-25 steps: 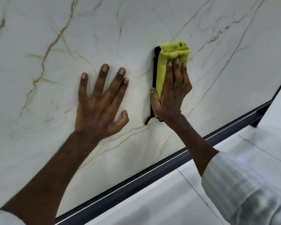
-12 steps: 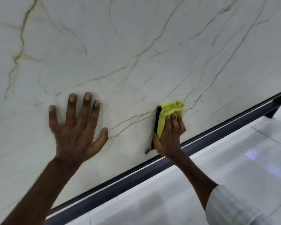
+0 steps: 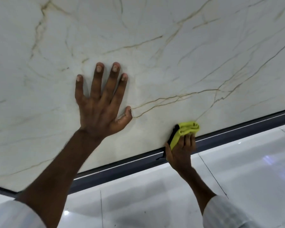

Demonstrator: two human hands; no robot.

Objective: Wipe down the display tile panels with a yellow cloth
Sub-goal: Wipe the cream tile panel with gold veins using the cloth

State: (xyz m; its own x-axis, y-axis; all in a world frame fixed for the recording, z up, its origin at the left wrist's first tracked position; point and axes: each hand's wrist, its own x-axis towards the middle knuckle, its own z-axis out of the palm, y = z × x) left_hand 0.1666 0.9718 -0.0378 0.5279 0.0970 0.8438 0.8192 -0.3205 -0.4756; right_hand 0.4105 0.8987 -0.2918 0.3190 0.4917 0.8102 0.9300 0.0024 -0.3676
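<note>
The yellow cloth (image 3: 187, 130) is being gripped in a bunch by the right hand (image 3: 181, 151), the thumb being hooked at its black-edged side and the fingers being laid over its lower part. Within that grip the cloth is being pressed against the bottom edge of the veined tile panel (image 3: 155, 38). Just beneath the grip, the dark frame rail (image 3: 237, 130) is being crossed by the heel of the hand, and below that the glossy white floor (image 3: 245, 178) is being shown. Up and to the left of the grip, well apart from it, the left hand (image 3: 100, 111) is being pressed flat on the panel, its fingers spread straight and nothing being held.
</note>
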